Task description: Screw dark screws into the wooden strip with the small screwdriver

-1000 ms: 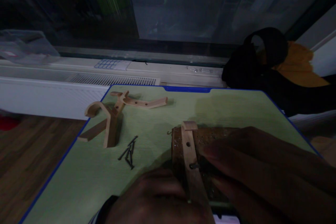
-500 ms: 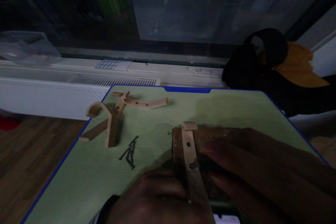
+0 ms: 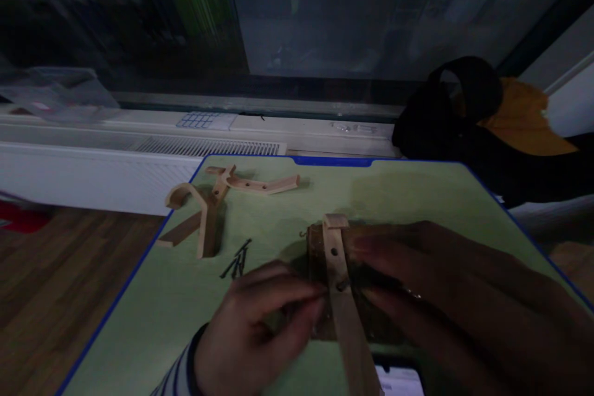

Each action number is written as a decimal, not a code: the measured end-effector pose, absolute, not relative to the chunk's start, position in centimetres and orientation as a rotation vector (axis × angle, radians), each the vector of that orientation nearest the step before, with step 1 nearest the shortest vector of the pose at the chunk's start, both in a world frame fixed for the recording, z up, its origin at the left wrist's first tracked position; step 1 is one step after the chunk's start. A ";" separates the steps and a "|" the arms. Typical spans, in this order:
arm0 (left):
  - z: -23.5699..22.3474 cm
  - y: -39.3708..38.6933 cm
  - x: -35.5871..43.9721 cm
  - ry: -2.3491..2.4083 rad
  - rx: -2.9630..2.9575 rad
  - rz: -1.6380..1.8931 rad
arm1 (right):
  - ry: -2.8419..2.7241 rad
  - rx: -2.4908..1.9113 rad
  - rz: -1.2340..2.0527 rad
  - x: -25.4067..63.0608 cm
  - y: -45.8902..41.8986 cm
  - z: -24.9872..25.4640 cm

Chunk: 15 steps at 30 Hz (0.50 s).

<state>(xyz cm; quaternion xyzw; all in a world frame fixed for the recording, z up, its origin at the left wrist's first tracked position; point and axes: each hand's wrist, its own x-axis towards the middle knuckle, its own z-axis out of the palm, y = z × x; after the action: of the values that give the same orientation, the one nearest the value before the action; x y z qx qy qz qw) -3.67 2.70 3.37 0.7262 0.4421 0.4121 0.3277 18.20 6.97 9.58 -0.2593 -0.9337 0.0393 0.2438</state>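
A pale wooden hook [image 3: 346, 315] with two holes lies across a brown block [image 3: 318, 253]. Something small and dark sits at its lower hole. My left hand [image 3: 264, 318], thumb and index fingertip pinched together, is at the hook's left edge; whatever lies between those tips, if anything, is hidden. From the right, my right hand [image 3: 455, 297] reaches over the block, fingers curled, with its fingertips beside the hook. A dark shape with a small glint shows between its thumb and fingers, too dim to name. Several dark screws [image 3: 239, 258] lie left of my left hand.
More wooden hooks [image 3: 206, 223] rest at the table's far left. A phone [image 3: 399, 380] lies at the near edge of view, on the green table [image 3: 408, 189]. Beyond are a radiator [image 3: 139, 173], a windowsill and a black and orange bag [image 3: 464, 111].
My left hand has risen from the hook's lower part to a pinch beside the lower hole. My right hand has shifted slightly, and the dark shape no longer reaches the hole.
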 end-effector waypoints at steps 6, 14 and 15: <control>2.2 4.1 -3.4 1.270 1.863 1.340 | -2.502 -0.756 0.280 17.1 7.3 10.0; 2.7 4.9 -1.5 1.122 1.851 1.404 | -2.528 -0.737 0.291 16.8 7.4 10.0; 2.8 5.0 -1.3 1.146 1.847 1.394 | -2.527 -0.730 0.297 16.8 7.4 10.0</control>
<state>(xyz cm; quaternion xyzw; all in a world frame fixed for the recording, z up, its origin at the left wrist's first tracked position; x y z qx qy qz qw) -1.33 5.02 2.78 0.6873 0.4265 0.5190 0.2762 16.81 7.40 10.02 -0.2673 -0.9256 0.1088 0.2448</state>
